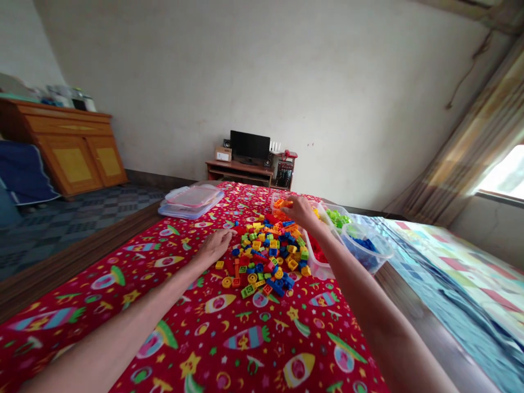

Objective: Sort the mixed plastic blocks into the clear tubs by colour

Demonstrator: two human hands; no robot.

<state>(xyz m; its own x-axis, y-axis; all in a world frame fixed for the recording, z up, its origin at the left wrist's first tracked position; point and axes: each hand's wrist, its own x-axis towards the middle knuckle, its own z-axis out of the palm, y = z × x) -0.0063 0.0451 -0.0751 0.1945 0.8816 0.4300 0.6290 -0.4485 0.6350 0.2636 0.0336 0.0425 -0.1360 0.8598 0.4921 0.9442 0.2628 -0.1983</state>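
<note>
A loose pile of toy building bricks point(262, 252) in red, yellow, blue, green and orange lies on the red patterned cloth. At the pile's left edge is my left hand point(215, 245), palm down, its fingers reaching toward the red bricks; I see nothing held in it. My right hand point(302, 212) is over the clear container of orange bricks point(279, 204) at the far side, fingers closed on an orange brick point(288, 204). My right forearm partly covers the container of red bricks point(321, 268). A container of yellow bricks is mostly hidden behind the right hand.
Clear tubs of green bricks point(338, 218) and blue bricks point(366, 245) stand on the right. Stacked plastic lids point(191, 200) lie at the far left of the cloth point(245, 355). Beyond are a desk with a monitor point(250, 146) and a wooden cabinet point(77, 147).
</note>
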